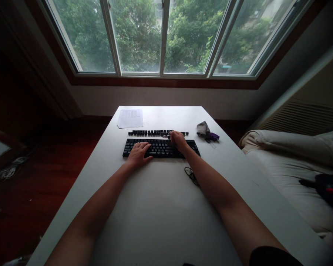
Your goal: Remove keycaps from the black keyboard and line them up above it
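Observation:
A black keyboard [163,150] lies crosswise on the white table. Flat on its left part rests my left hand [139,152], fingers stretched out over the keys. My right hand [178,139] is closed above the keyboard's upper edge, right of the middle; what its fingers pinch is too small to make out. Just beyond the keyboard, loose black keycaps [147,133] stand in rows, partly hidden behind my right hand. A thin black cable [191,175] is coiled beside my right forearm.
On the table [161,207], a printed sheet of paper [130,118] lies at the far left. A grey cloth [203,128] and a purple item [214,136] lie at the right. A window stands beyond; a pale padded seat [277,162] is at the right.

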A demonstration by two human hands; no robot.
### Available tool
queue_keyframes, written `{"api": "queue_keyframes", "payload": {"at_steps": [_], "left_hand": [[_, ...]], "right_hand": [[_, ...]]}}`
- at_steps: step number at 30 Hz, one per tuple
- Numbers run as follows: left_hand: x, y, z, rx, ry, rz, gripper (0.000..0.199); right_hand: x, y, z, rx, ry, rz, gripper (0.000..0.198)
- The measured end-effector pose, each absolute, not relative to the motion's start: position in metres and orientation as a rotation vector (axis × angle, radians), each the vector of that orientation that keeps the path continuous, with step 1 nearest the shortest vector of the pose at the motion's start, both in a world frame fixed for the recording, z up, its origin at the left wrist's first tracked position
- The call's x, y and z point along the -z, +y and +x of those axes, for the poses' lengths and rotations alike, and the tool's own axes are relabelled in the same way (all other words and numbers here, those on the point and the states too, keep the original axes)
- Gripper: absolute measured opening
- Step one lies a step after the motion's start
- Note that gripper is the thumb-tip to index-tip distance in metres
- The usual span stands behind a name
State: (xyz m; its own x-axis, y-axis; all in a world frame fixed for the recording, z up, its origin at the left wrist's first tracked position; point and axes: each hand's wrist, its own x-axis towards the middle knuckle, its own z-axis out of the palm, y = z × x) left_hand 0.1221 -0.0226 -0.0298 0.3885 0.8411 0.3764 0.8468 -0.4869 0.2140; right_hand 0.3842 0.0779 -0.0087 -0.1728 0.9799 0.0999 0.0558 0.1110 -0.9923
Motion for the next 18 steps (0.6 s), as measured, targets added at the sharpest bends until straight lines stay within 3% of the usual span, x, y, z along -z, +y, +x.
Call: {"api": "queue_keyframes", "payload": {"at_steps": [7,18], "left_hand": [[0.03,-0.024,0.122,0.69,-1.573,-2.594,0.064],[0.028,-0.026,0.124,0.682,-1.588,-2.593,0.063]], "right_hand": [[0.009,0.065,0.42,-0.629,-1.925,-1.239,0.025],[0.013,0.03,0.418,-0.222,-2.258,-1.289,0.019]]}}
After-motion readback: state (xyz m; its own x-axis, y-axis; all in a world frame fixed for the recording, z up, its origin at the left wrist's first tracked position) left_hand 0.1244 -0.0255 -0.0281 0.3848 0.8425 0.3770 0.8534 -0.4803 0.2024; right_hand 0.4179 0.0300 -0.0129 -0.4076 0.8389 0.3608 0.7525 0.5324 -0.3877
